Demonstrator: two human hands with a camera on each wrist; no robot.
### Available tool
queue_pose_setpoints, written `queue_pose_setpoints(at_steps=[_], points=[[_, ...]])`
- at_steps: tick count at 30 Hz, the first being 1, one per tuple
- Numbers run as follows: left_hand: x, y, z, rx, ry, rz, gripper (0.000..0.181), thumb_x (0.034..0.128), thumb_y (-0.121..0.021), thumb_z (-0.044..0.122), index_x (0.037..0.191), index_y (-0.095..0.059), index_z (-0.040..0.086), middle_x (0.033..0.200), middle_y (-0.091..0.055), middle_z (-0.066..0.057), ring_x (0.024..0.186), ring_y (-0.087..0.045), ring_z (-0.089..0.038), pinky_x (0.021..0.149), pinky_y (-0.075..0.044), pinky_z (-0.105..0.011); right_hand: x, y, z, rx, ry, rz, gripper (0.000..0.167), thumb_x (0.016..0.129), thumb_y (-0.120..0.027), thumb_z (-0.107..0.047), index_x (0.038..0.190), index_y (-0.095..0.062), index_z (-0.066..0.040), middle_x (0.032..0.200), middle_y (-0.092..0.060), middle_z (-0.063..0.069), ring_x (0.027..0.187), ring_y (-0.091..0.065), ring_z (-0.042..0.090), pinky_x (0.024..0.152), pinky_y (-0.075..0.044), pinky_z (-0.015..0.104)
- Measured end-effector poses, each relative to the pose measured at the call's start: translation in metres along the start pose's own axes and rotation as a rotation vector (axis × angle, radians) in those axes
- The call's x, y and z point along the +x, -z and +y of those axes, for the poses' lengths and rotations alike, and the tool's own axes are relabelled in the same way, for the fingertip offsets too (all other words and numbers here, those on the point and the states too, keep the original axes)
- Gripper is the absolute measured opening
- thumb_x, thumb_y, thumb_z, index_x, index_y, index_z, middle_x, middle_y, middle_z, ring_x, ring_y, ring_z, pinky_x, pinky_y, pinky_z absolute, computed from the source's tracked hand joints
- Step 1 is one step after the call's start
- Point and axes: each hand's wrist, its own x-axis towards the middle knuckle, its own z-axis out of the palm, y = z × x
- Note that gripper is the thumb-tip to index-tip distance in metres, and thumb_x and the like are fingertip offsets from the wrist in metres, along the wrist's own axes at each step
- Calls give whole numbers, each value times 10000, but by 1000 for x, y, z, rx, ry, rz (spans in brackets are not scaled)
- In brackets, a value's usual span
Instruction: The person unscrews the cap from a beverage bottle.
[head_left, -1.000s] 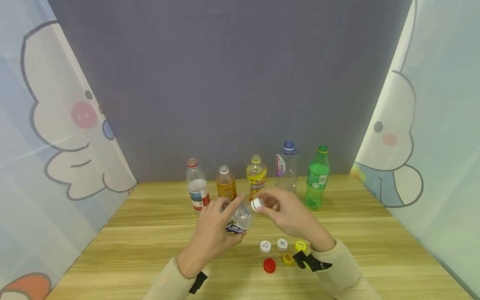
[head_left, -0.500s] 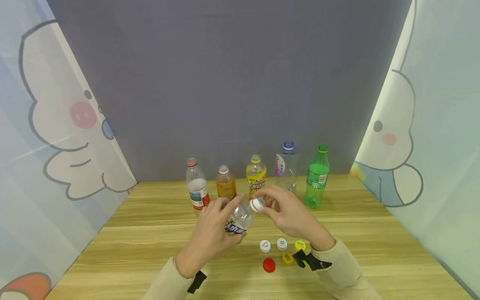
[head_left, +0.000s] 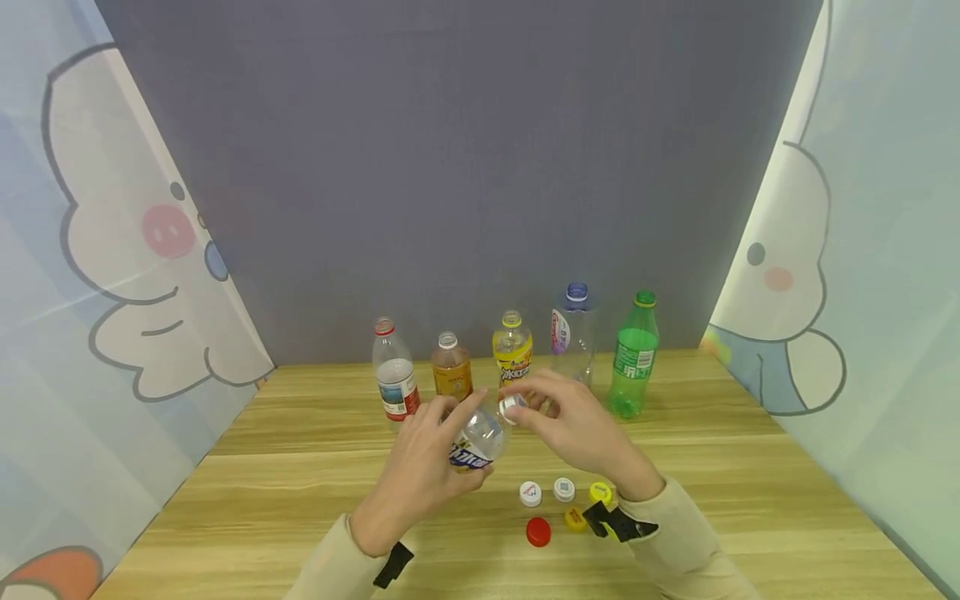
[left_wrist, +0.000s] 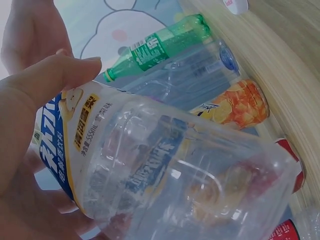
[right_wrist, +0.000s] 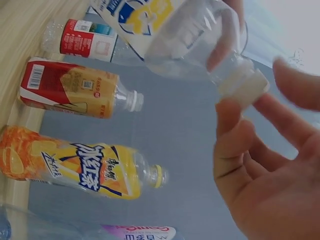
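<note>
My left hand (head_left: 418,462) grips a clear plastic bottle (head_left: 486,435) with a white and blue label, held tilted above the table with its neck to the right. On that neck sits a white cap (right_wrist: 244,89), pinched between the thumb and a finger of my right hand (head_left: 581,427). In the left wrist view, the bottle's base end (left_wrist: 240,175) points toward the camera, while its cap is hidden. Nothing visible through the clear wall looks like liquid.
Behind the hands stand uncapped bottles: a red-necked one (head_left: 395,379), an amber-labelled one (head_left: 452,372), a yellow-labelled one (head_left: 513,350) and a blue-necked one (head_left: 576,333). A green bottle (head_left: 634,358) stands rightmost. Loose white (head_left: 530,493), red (head_left: 538,532) and yellow caps (head_left: 601,492) lie on the wooden table (head_left: 300,500).
The right hand's fingers have shifted slightly around the white cap and now cover more of it, the hand moving a little left. The left hand and bottle stay almost still.
</note>
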Motion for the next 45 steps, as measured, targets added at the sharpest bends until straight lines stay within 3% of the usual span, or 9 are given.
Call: queue_pose_setpoints(at_steps=[4, 9, 13, 20, 36, 45], points=[[0, 0, 0, 5, -1, 3, 950, 624, -979, 377, 1452, -540, 224, 1108, -593, -62, 958, -580, -246, 795, -487, -422, 1, -3, 1, -6, -78, 31, 320, 956, -726, -299, 1215, -706, -114, 1033, -690, -24, 863, -624, 122, 721, -527, 314], [-1, 0, 0, 21, -10, 7, 955, 614, -985, 376, 1448, -542, 232, 1104, -589, -60, 960, -574, -240, 797, -481, -418, 0, -1, 1, -20, -156, 16, 280, 927, -756, -322, 1076, -734, -86, 825, -647, -65, 745, -586, 111, 668, -505, 300], [-1, 0, 0, 30, -16, 8, 956, 614, -984, 383, 1448, -540, 235, 1104, -589, -61, 961, -574, -239, 792, -477, -413, 0, 2, 1, -14, -122, -30, 229, 932, -752, -278, 1065, -734, -93, 764, -628, -90, 698, -576, 109, 631, -502, 289], [-1, 1, -2, 30, -10, 13, 957, 616, -983, 376, 1449, -534, 235, 1108, -593, -64, 956, -577, -239, 786, -476, -415, 0, 3, 1, -7, -60, -65, 262, 951, -728, -207, 1200, -706, -129, 872, -665, -85, 788, -603, 99, 691, -525, 288], [0, 2, -2, -1, 11, -24, 957, 634, -969, 407, 1464, -523, 238, 1110, -589, -62, 952, -569, -218, 787, -482, -405, 0, 5, 2, -31, 22, -39, 317, 914, -732, -43, 1221, -697, -116, 989, -655, -91, 864, -589, 103, 703, -499, 276], [0, 2, -2, -3, -4, -9, 950, 628, -977, 377, 1456, -541, 213, 1105, -591, -56, 951, -572, -223, 787, -482, -412, 1, 1, 1, -33, 5, -10, 227, 941, -738, -195, 1167, -723, -183, 954, -642, -136, 857, -587, 91, 713, -512, 300]])
